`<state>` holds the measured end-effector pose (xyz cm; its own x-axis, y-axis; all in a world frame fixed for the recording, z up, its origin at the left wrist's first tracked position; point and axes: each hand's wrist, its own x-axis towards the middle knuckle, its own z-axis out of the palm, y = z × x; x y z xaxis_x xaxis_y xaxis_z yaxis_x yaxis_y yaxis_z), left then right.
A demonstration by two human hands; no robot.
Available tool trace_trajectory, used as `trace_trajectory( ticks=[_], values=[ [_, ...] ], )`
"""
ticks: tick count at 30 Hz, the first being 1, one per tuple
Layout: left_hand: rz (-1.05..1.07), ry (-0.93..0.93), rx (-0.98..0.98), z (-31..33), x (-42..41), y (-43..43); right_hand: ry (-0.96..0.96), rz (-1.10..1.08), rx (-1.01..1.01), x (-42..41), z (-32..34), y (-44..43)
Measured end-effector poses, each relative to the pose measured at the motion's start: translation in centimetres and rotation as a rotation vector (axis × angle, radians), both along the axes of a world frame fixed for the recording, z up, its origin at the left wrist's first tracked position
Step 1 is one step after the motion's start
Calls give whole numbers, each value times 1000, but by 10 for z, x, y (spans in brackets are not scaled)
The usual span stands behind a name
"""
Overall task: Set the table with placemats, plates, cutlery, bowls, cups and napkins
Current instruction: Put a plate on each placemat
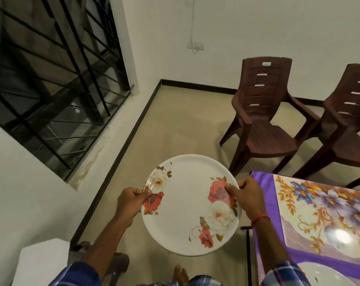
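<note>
Most of the setting looked undone, judging by what showed. The table (pixel 263 195), covered in a purple cloth, entered the view only at its near left corner, and two brown plastic chairs (pixel 263 112) stood beyond it on the floor. One floral placemat (pixel 319 213) lay flat on that cloth. At the bottom edge a white dish (pixel 327 274), plate or bowl could not be told, sat on the table near the mat's closer edge. The white rose-patterned plate (pixel 185 207) was not on the table: it was held roughly level over the floor, left of the table corner. The right hand (pixel 248 196) pinched its right rim, thumb on top and fingers curled beneath. The left hand (pixel 130 203) gripped the left rim the same way, with a thin clear item (pixel 147 183), too faint to identify, caught under that thumb. No cups or napkins showed on the visible stretch of table, so those, the cutlery and the placing of this plate seemed left to do.
</note>
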<state>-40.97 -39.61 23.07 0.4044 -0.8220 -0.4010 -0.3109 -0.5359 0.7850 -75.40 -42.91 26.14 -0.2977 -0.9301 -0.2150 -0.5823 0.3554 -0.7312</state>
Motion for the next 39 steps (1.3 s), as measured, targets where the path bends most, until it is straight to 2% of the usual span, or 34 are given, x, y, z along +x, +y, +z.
trace_trajectory(
  ticks=[8, 16, 22, 34, 39],
  values=[
    [-84, 73, 8, 8, -6, -92, -20, -92, 33, -6, 1, -54],
    [-220, 112, 21, 1, -19, -213, 50, -232, 121, -16, -9, -124],
    [-345, 154, 33, 5, -24, -312, 67, -365, 181, -8, 23, -177],
    [-612, 293, 59, 16, -78, -431, 80, -661, 226, -16, 42, -193],
    [-692, 279, 60, 11, -119, -466, 28, -770, 237, -36, 37, -203]
  ],
)
